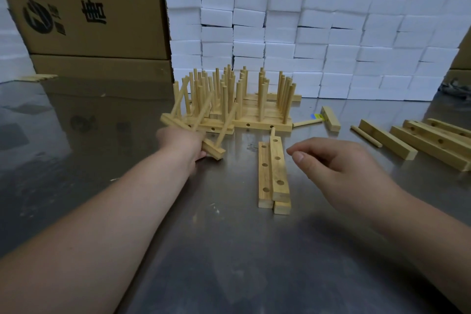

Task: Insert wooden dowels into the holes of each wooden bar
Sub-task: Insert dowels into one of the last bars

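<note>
My left hand [182,144] grips a wooden bar [213,151] with dowels set in it, tilted, at the left front of a group of finished bars with upright dowels [229,99]. Three bare bars with holes [274,176] lie stacked in the middle of the metal table. My right hand [331,160] hovers just right of them with loosely curled fingers and holds nothing. A small wooden mallet [328,117] lies behind it. A loose dowel [365,136] and several more bare bars [420,140] lie at the right.
A wall of white foam blocks [318,33] stands behind the work. Large cardboard boxes [89,7] stand at the back left. The steel table top [229,250] reaches toward me between my arms.
</note>
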The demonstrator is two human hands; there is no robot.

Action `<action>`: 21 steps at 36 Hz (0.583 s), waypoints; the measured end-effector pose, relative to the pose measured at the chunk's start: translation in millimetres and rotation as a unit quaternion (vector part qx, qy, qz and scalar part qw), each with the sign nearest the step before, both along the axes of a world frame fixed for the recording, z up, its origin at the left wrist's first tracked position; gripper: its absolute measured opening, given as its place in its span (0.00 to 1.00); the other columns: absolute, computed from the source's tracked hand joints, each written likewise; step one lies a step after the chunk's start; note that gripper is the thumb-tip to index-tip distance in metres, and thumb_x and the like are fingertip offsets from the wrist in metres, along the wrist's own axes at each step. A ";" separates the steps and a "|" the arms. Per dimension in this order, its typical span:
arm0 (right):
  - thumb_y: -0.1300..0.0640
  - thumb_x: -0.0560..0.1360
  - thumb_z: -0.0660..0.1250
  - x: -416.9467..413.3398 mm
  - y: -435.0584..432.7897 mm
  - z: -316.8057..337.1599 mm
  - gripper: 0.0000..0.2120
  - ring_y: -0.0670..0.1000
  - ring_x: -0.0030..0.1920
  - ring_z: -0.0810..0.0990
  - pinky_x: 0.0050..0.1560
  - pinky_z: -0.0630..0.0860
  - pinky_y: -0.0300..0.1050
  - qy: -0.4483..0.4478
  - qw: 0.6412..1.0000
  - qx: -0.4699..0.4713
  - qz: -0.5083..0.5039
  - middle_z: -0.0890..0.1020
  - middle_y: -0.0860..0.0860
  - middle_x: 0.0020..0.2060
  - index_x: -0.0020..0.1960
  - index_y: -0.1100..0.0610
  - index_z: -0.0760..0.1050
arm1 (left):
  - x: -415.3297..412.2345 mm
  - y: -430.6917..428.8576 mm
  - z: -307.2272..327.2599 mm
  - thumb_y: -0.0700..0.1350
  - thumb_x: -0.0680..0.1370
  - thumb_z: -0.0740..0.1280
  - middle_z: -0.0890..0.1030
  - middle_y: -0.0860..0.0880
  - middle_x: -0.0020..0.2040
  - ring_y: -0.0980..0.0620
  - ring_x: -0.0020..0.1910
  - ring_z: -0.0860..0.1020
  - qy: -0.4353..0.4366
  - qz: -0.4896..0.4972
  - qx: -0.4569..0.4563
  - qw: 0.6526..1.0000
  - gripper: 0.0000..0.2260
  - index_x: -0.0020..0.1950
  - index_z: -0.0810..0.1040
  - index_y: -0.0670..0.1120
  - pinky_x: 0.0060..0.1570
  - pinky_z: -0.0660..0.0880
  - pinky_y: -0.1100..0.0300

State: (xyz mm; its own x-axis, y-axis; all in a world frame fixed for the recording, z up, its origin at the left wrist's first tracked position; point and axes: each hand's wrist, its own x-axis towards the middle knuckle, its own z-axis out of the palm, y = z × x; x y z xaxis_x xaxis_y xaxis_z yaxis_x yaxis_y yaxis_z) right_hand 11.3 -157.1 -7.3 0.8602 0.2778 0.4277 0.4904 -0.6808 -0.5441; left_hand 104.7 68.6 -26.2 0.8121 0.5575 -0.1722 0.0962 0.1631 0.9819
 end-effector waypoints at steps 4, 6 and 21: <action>0.43 0.70 0.57 -0.5 -0.9 -0.7 0.09 0.27 0.49 0.69 0.38 0.67 0.29 0.006 1.000 -0.001 0.003 0.77 0.33 0.40 0.46 0.39 0.75 | 2.5 -1.6 -2.6 0.38 0.73 0.71 0.76 0.46 0.38 0.52 0.29 0.76 0.017 -0.018 0.117 0.993 0.10 0.50 0.72 0.41 0.24 0.77 0.62; 0.45 0.72 0.58 -0.8 -1.3 -0.8 0.08 0.28 0.49 0.70 0.39 0.68 0.29 0.014 1.000 0.001 0.002 0.78 0.34 0.41 0.47 0.40 0.75 | 1.4 -1.0 -3.0 0.43 0.75 0.70 0.76 0.47 0.34 0.52 0.27 0.76 0.045 -0.027 0.203 0.978 0.08 0.45 0.73 0.40 0.30 0.78 0.58; 0.47 0.75 0.60 2.5 -2.8 -3.3 0.07 0.27 0.49 0.69 0.38 0.66 0.28 0.022 1.000 -0.007 0.001 0.76 0.32 0.40 0.49 0.41 0.76 | -9.9 3.8 -0.7 0.53 0.78 0.61 0.74 0.46 0.36 0.47 0.34 0.73 0.150 -0.066 0.534 0.829 0.15 0.38 0.74 0.44 0.32 0.66 0.59</action>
State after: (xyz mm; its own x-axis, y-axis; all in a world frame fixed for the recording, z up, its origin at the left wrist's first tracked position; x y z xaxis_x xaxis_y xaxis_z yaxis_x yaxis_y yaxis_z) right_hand 13.8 -159.9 -10.6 0.8775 0.2852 0.3857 0.4675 -0.6882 -0.5548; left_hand 94.9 72.4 -26.9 0.8883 0.4315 0.1574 0.3101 -0.8162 0.4876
